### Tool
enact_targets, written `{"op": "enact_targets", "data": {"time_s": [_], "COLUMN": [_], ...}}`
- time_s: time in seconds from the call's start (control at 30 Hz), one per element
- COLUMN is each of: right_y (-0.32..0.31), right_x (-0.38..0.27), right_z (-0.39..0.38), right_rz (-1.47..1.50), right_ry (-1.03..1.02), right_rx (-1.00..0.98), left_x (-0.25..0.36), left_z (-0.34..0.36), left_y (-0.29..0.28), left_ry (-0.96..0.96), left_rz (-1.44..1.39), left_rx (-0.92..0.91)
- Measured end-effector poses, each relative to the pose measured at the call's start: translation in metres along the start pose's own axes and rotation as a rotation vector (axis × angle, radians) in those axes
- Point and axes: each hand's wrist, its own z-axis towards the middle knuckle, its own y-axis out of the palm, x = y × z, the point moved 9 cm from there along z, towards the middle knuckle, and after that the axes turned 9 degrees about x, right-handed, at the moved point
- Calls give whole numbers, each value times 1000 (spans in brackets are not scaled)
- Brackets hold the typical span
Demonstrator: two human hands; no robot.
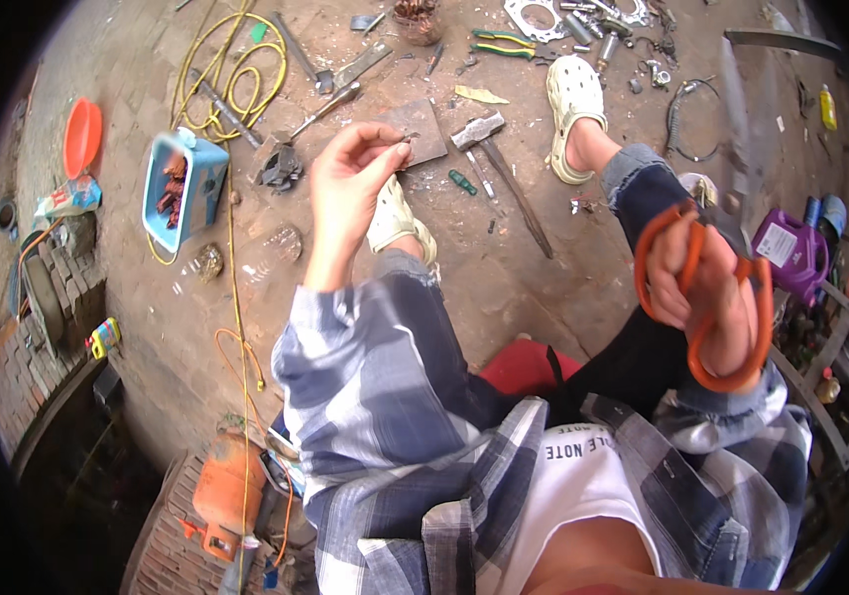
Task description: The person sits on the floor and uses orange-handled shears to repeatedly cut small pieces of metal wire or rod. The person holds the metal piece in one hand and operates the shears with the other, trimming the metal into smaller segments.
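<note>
My left hand [345, 188] is raised above the ground at centre left. Its thumb and forefinger are pinched together, with a tiny dark sliver at the tips, too small to name. On the ground beyond the fingertips lies a square metal plate [426, 142]. Off to the right, my right hand [682, 273] is closed round a pair of scissors [757, 327] with large orange loop handles, the fingers passing through the loops. Its dark blades [724, 230] are blurred, and I cannot tell how far apart they stand. The hands are well apart.
Between my shoes lie a hammer [519, 193] and a small green-handled tool [462, 181]. Pliers [504, 45] and metal gaskets [536, 18] lie farther off. At left are a blue tub [208, 178] of reddish scrap and a coiled yellow hose [281, 84]. A purple jug [791, 263] stands right.
</note>
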Motion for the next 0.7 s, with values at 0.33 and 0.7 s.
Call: {"op": "enact_targets", "data": {"time_s": [0.33,0.7], "right_y": [80,87], "right_x": [-69,-62], "right_z": [-77,-175], "right_rz": [-655,-783], "right_ry": [-883,-990], "right_rx": [-149,-293], "left_x": [204,203], "left_z": [-188,-319], "left_y": [14,5], "left_ry": [227,409], "left_rz": [-134,-373], "left_rx": [50,132]}}
